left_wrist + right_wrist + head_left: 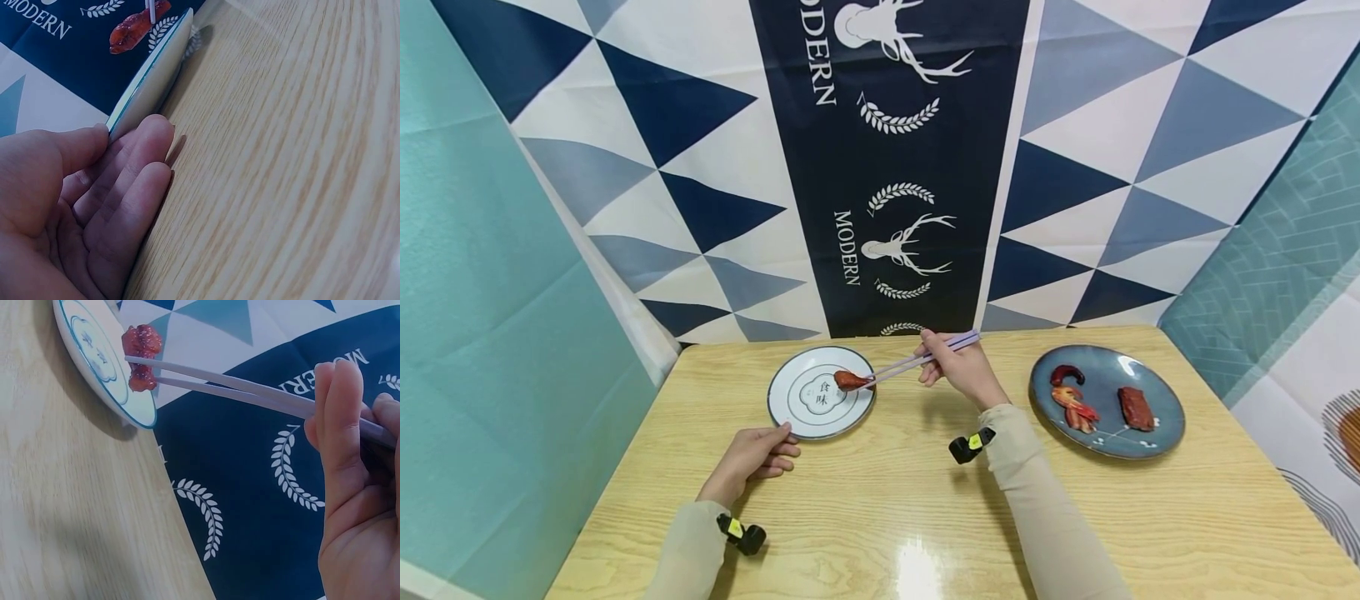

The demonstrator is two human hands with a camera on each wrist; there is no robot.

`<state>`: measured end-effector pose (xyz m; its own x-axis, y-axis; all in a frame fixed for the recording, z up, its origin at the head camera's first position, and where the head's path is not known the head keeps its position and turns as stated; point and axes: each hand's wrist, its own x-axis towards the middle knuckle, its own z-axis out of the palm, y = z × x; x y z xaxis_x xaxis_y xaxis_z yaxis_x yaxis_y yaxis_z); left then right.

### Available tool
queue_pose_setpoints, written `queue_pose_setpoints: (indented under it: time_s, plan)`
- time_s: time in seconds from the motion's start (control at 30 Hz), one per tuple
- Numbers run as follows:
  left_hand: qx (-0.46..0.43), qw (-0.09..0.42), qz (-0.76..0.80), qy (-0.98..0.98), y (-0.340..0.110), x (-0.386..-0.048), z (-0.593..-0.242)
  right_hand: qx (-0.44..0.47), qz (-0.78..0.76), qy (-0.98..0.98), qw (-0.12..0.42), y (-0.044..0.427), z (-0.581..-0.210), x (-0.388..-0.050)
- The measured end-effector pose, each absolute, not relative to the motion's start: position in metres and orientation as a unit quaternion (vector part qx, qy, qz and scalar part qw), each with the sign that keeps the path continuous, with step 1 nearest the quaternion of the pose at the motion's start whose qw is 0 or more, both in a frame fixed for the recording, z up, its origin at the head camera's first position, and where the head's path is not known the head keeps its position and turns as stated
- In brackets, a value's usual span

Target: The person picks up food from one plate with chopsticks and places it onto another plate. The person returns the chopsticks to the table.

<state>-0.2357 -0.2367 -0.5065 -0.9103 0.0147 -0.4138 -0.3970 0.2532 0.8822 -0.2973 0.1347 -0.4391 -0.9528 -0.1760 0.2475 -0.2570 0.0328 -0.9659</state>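
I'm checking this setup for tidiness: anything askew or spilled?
The dark backdrop panel behind the table looks odd: its deer and lettering lie sideways. I see no spill; chopsticks hold the reddish food piece over the white plate.

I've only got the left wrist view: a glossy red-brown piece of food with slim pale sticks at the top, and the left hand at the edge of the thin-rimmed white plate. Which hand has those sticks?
Observer: The right hand holds them, a pair of slim, pale lavender chopsticks.
Operator: Got it. Is there any other food out on the table?
Observer: Yes, several pieces lie on a round, glossy blue-grey plate, to the right of the beige-sleeved right arm.
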Motion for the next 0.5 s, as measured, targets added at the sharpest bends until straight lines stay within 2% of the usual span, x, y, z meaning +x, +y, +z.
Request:
queue_pose_setpoints:
  time_s: [0.5]
  plan:
    - [-0.125,0.175,0.598,0.772,-0.2359,-0.2368,-0.5056,0.145,0.666,-0.731,0.004,0.1261,-0.4408,-0.2987]
